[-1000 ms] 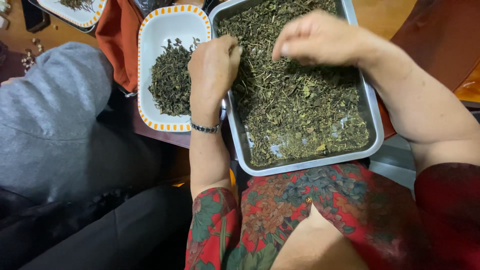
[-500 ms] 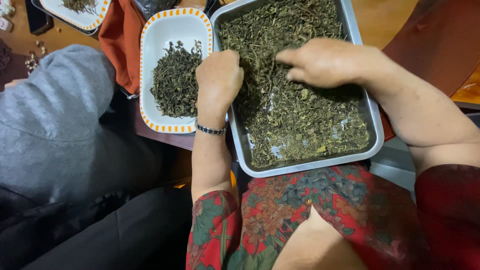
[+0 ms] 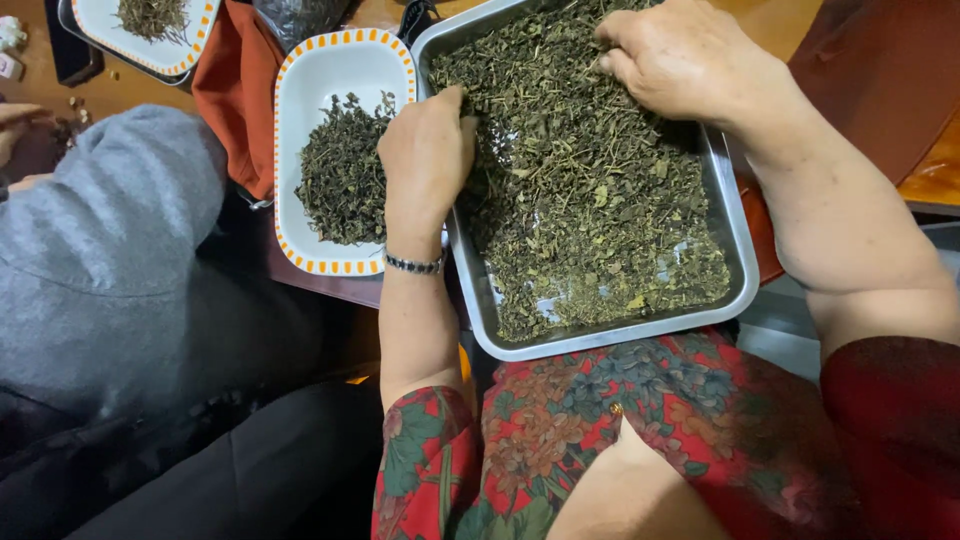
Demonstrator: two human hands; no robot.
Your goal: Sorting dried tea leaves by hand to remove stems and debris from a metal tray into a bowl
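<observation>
I see a brown wooden table (image 3: 770,25) carrying a steel tray (image 3: 735,260) of dried leaves, overhanging the near edge. Just left, touching it, sits a white dish (image 3: 340,60) with orange-dashed rim. Far left: second matching dish (image 3: 195,30), orange cloth (image 3: 235,90) between them.

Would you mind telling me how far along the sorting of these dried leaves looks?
Done: a small heap lies in the white dish. In hand: the left hand and right hand both rest on the leaves. Left: the metal tray is mostly covered with dried leaves.
</observation>
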